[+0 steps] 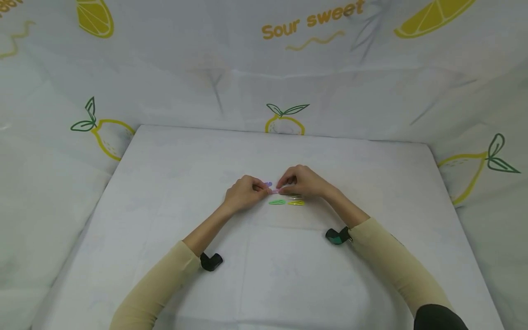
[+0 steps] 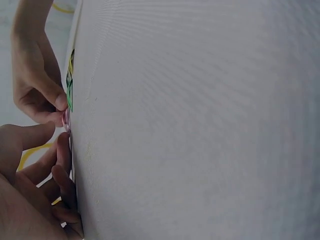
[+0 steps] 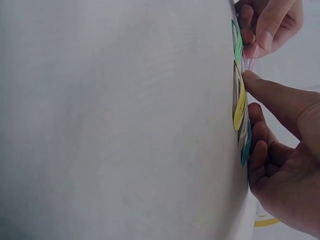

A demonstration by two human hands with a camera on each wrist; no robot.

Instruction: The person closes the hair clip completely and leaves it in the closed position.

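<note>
A pink snap hair clip sits between the two hands, low over the white table. My left hand pinches its left end with thumb and fingertips. At the other end, the thumb and finger of my right hand hold it. Right beside the left fingertips lies a purple hair clip. Nearer me are a green hair clip and a yellow hair clip. In the right wrist view, a teal hair clip lies by the right fingers. Fingers partly hide the pink clip.
The white tabletop spreads around the hands. A white curtain with lemon prints stands behind and at both sides. Black wrist devices sit at the left cuff and right cuff.
</note>
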